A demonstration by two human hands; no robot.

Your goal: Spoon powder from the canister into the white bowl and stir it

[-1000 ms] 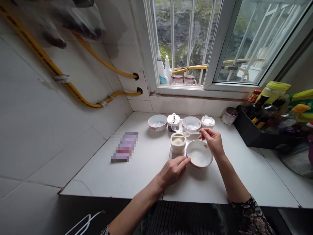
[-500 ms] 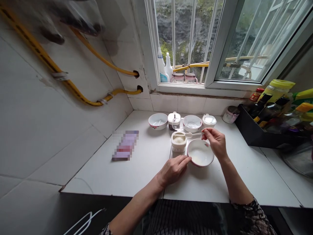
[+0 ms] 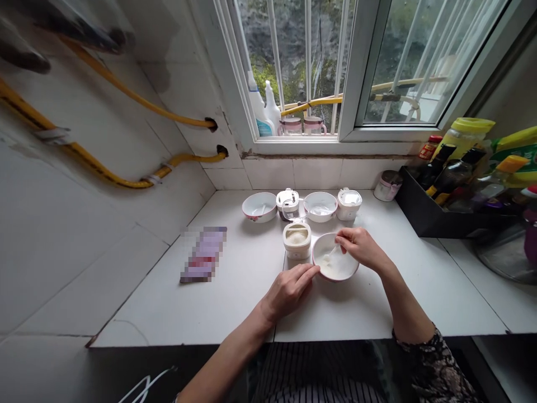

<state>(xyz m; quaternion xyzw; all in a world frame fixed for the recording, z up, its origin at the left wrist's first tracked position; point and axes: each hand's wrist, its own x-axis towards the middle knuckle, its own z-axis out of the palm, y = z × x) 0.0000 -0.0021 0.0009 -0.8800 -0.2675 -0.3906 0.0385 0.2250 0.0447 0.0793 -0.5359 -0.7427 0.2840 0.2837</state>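
Observation:
My right hand (image 3: 356, 245) pinches the handle of a small white spoon (image 3: 333, 253), whose head is down inside a white bowl (image 3: 343, 270) with a pink rim. Some pale, grainy stuff lies in the bowl around the spoon. At the bowl's left rim rest the fingertips of my left hand (image 3: 291, 289), its fingers close together, steadying the bowl. Just left of the bowl stands an open square white jar (image 3: 297, 249) with pale granules inside.
Behind are a bowl (image 3: 259, 216) at left, a lidded jar (image 3: 287, 197), another bowl (image 3: 320, 215) and a white jar (image 3: 348, 210). A purple blurred packet (image 3: 205, 254) lies left. A black bottle box (image 3: 423, 217) stands right.
My right hand has brought the spoon from above the open jar down into the bowl. My left hand stays at the bowl's rim. The camera view has shifted a little.

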